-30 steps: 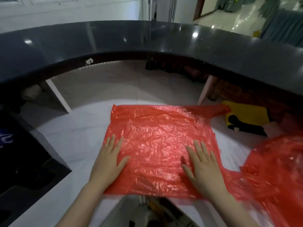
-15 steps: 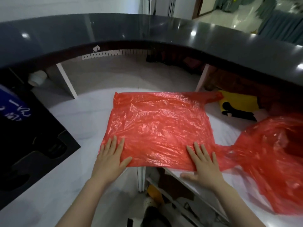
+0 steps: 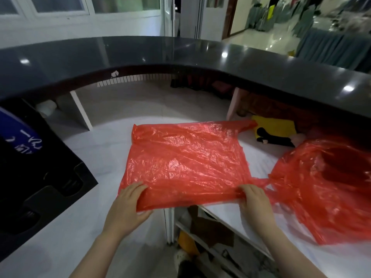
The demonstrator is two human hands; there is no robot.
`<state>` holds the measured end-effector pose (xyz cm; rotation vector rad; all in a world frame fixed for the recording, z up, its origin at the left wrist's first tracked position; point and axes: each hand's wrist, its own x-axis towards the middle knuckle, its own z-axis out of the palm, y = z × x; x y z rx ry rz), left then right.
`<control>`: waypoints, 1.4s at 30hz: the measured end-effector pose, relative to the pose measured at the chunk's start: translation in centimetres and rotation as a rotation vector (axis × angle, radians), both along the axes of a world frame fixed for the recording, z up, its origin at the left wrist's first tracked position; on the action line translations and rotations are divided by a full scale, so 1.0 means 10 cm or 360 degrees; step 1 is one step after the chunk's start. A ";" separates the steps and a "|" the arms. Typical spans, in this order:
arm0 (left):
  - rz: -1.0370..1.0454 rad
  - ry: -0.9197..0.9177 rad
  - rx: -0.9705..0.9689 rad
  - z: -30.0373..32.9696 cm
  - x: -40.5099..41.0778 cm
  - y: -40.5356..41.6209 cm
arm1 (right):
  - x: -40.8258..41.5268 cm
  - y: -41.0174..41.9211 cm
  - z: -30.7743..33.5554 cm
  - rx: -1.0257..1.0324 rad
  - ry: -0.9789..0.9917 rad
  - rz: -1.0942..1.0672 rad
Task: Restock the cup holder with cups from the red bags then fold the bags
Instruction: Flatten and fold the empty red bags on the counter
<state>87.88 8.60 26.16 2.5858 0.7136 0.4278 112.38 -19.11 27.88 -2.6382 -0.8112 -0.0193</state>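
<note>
I see the flattened red bag (image 3: pixel 186 165) lying on the white counter (image 3: pixel 100 157), its near edge overhanging the counter's inner cutout. My left hand (image 3: pixel 128 205) pinches the near-left corner; my right hand (image 3: pixel 254 203) pinches the near-right corner. A second red bag (image 3: pixel 321 189), crumpled and open-mouthed, lies just beside on the right, touching the first bag's handle. A black holder (image 3: pixel 40 177) stands on the left. Bare counter lies beyond the bag's far edge, under a dark curved upper ledge (image 3: pixel 180 55).

White counter (image 3: pixel 104 157): flattened red bag (image 3: pixel 186 163) centre, crumpled red bag (image 3: pixel 325 189) right, black box (image 3: pixel 40 177) left.
</note>
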 end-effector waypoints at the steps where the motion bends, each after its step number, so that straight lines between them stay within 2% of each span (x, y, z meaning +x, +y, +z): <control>1: 0.0015 -0.0008 0.0017 0.00 -0.01 -0.01 | 0.02 0.00 0.02 -0.0011 0.0017 0.0002; 4: 0.0060 -0.0047 0.0033 0.02 -0.03 -0.04 | 0.10 0.01 0.11 -0.0046 0.0068 -0.0018; 7: 0.0202 -0.0312 0.0124 -0.03 -0.10 -0.04 | 0.18 -0.02 0.18 0.0020 0.0070 -0.0031; 10: 0.0568 -0.0443 -0.0202 -0.03 -0.18 0.00 | 0.24 -0.04 0.25 -0.0009 0.0048 -0.0035; 13: 0.0682 -0.0475 -0.0344 -0.05 -0.18 0.03 | 0.28 0.00 0.33 -0.0051 -0.0161 0.0066; 19: 0.0754 -0.0468 -0.0414 -0.08 -0.19 0.06 | 0.05 0.14 0.21 -0.0254 -0.0687 0.0714; 24: 0.0684 -0.0522 -0.0470 -0.07 -0.16 0.08 | -0.04 0.48 0.20 -0.0234 -0.0825 0.0804; 27: 0.0724 -0.0654 -0.0552 -0.07 -0.18 0.07 | -0.08 0.64 0.18 -0.0237 -0.0908 0.0878; 32: 0.0820 -0.0824 -0.0516 -0.09 -0.23 0.05 | 0.06 0.39 0.13 -0.0153 -0.0840 0.0755; 36: 0.0899 -0.0809 -0.0524 -0.07 -0.23 0.09 | 0.26 -0.03 0.15 -0.0416 -0.0830 0.0679; 39: 0.0909 -0.0803 -0.0511 -0.04 -0.20 0.07 | 0.37 -0.29 0.14 -0.0536 -0.0628 0.0585; 42: 0.0927 -0.0799 -0.0488 -0.02 -0.21 0.04 | 0.43 -0.36 0.10 -0.0430 -0.0482 0.0567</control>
